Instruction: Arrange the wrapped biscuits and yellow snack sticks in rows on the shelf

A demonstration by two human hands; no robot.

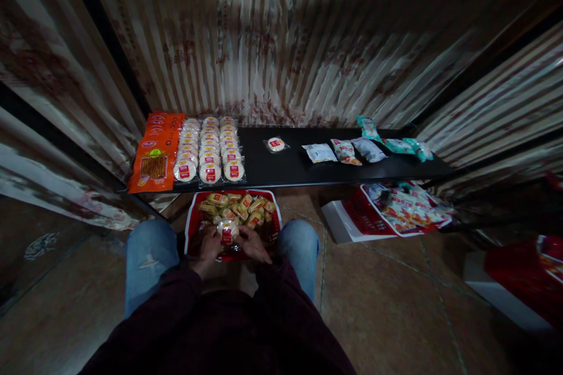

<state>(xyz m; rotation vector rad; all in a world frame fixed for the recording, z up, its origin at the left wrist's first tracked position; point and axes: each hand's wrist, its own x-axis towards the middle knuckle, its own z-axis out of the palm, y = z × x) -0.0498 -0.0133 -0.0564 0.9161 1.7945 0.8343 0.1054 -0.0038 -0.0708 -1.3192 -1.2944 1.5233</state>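
Note:
Both hands meet over a red basket (190, 218) that sits on the floor between my knees. My left hand (208, 247) and my right hand (252, 242) together hold a round white snack pack with a red label (227, 231). Several small yellow-wrapped snacks (240, 206) fill the basket behind it. Just above the basket runs a low black shelf (290, 169). On its left part lie three rows of the same round white packs (209, 147) and a stack of orange packets (156, 158).
A single round pack (275, 144) lies mid-shelf. White, pink and teal snack bags (368, 146) lie toward the right end. A second red basket with packets (396, 206) stands on the floor at right, another red container (523, 269) farther right. Corrugated metal walls enclose the spot.

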